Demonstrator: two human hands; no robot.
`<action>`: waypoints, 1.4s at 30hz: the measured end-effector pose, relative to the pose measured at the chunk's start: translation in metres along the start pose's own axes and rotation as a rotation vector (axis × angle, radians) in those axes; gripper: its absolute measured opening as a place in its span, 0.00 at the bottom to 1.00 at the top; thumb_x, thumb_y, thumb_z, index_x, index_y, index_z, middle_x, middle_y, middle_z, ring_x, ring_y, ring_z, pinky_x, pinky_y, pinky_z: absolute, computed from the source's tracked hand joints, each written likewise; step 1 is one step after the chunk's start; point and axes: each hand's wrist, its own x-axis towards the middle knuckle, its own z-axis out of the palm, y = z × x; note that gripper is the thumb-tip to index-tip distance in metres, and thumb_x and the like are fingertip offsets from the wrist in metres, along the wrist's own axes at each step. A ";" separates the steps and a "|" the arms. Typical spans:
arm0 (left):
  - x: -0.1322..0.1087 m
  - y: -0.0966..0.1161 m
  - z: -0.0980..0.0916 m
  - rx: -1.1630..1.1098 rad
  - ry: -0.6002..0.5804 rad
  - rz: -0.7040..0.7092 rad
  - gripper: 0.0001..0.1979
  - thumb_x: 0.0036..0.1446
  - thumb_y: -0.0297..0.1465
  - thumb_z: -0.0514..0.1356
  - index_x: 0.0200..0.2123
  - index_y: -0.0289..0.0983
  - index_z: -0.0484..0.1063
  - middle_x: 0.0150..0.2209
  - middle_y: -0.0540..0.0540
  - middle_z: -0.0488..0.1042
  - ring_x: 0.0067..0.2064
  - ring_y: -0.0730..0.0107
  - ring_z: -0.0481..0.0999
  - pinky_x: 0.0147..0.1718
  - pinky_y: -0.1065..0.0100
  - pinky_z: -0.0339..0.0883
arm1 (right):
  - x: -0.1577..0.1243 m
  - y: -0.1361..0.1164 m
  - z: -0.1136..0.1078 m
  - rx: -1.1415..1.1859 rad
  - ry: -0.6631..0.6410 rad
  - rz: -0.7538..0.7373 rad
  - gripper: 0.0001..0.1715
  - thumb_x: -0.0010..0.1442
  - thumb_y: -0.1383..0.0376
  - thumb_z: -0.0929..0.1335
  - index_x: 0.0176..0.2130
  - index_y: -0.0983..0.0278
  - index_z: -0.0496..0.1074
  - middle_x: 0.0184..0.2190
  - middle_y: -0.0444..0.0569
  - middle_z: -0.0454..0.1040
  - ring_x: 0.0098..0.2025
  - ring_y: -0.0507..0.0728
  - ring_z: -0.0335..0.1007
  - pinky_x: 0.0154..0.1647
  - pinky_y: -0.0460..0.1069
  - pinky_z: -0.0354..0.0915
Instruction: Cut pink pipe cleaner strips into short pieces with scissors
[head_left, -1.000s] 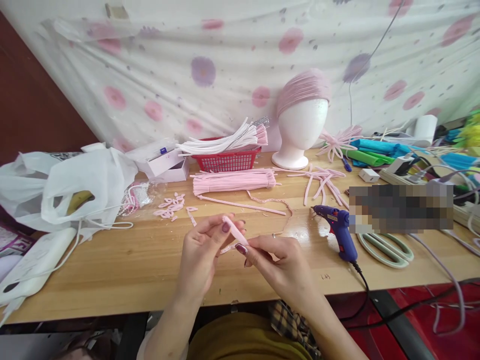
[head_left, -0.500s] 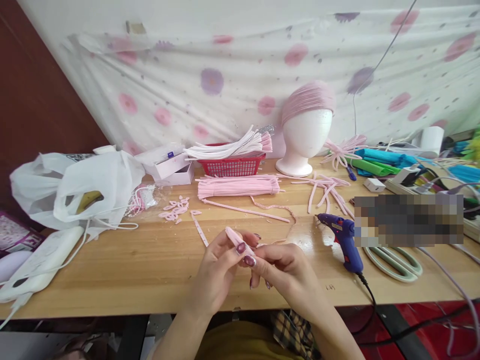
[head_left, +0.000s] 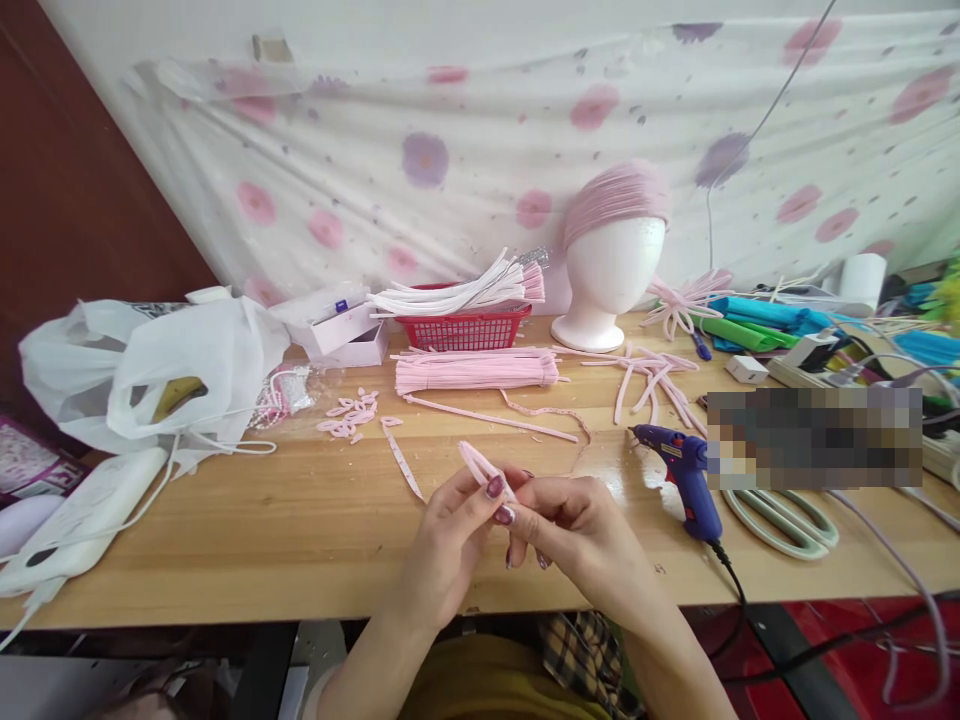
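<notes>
Over the table's front half, my left hand [head_left: 454, 540] pinches a pink pipe cleaner [head_left: 474, 462] bent into a narrow loop. My right hand [head_left: 566, 525] closes on the lower end of that same loop, its thumb against the left thumb. The pinched ends are hidden by the fingers. Beyond the hands lie a single straight pink pipe cleaner [head_left: 491, 418] and a thick bundle of pink pipe cleaners [head_left: 476, 372]. Left of these is a small pile of pink loops [head_left: 351, 415]. A measuring tape [head_left: 401, 458] runs along the table toward my left hand.
A blue glue gun [head_left: 679, 465] and scissors [head_left: 784, 525] lie to the right. Behind stand a red basket [head_left: 465, 330] of pipe cleaners and a white foam head [head_left: 611, 270]. Plastic bags [head_left: 172, 370] and a power strip [head_left: 90, 520] occupy the left; loose cut pipe cleaners [head_left: 652, 380] lie right.
The pink pipe cleaner has tilted so its loop opening now shows, and it sits slightly higher and further right. Both hands have shifted a little to the right, still pinching it.
</notes>
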 end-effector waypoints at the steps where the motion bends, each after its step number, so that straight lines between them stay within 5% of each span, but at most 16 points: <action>1: 0.000 0.000 0.000 0.019 0.013 -0.005 0.10 0.55 0.38 0.65 0.33 0.36 0.79 0.32 0.45 0.74 0.31 0.72 0.69 0.27 0.73 0.65 | 0.000 0.002 -0.001 -0.003 -0.002 0.014 0.27 0.58 0.49 0.69 0.20 0.67 0.75 0.17 0.47 0.72 0.20 0.48 0.57 0.21 0.44 0.52; 13: 0.006 0.013 -0.013 0.171 0.169 0.190 0.12 0.51 0.39 0.68 0.28 0.36 0.76 0.35 0.48 0.74 0.37 0.71 0.69 0.36 0.72 0.63 | 0.005 0.005 0.000 0.026 -0.074 0.112 0.25 0.57 0.47 0.69 0.27 0.67 0.75 0.19 0.47 0.75 0.20 0.49 0.60 0.21 0.43 0.57; 20: 0.008 0.019 -0.014 0.066 0.257 0.333 0.11 0.48 0.38 0.70 0.27 0.37 0.76 0.34 0.50 0.74 0.39 0.72 0.73 0.42 0.73 0.65 | 0.004 0.006 0.004 -0.084 -0.074 0.028 0.22 0.63 0.54 0.66 0.25 0.66 0.73 0.19 0.45 0.72 0.21 0.49 0.58 0.23 0.44 0.55; 25: 0.006 0.012 -0.009 0.077 0.143 0.163 0.11 0.54 0.39 0.66 0.30 0.36 0.77 0.27 0.50 0.72 0.30 0.75 0.70 0.31 0.74 0.66 | 0.005 0.010 0.004 -0.210 -0.024 -0.068 0.21 0.69 0.60 0.60 0.25 0.63 0.63 0.21 0.41 0.64 0.25 0.49 0.58 0.27 0.44 0.53; 29: 0.007 0.013 -0.011 0.089 0.189 0.169 0.08 0.49 0.33 0.70 0.30 0.35 0.77 0.28 0.51 0.74 0.30 0.77 0.71 0.32 0.76 0.67 | 0.005 0.013 0.002 -0.162 -0.067 -0.058 0.21 0.71 0.60 0.58 0.27 0.63 0.62 0.23 0.40 0.61 0.27 0.49 0.58 0.30 0.44 0.54; 37: 0.008 0.014 -0.014 0.044 0.095 0.152 0.08 0.46 0.30 0.72 0.27 0.36 0.75 0.24 0.53 0.73 0.21 0.79 0.69 0.22 0.75 0.65 | 0.003 0.011 0.008 -0.099 -0.138 -0.066 0.21 0.71 0.57 0.58 0.29 0.63 0.64 0.24 0.41 0.63 0.28 0.50 0.59 0.32 0.45 0.55; 42: 0.010 0.013 -0.016 -0.068 0.075 0.101 0.13 0.44 0.37 0.73 0.32 0.37 0.79 0.28 0.50 0.76 0.27 0.76 0.73 0.28 0.74 0.70 | 0.002 0.011 0.008 -0.015 -0.180 -0.023 0.23 0.70 0.54 0.59 0.27 0.63 0.61 0.22 0.40 0.59 0.26 0.50 0.56 0.29 0.46 0.54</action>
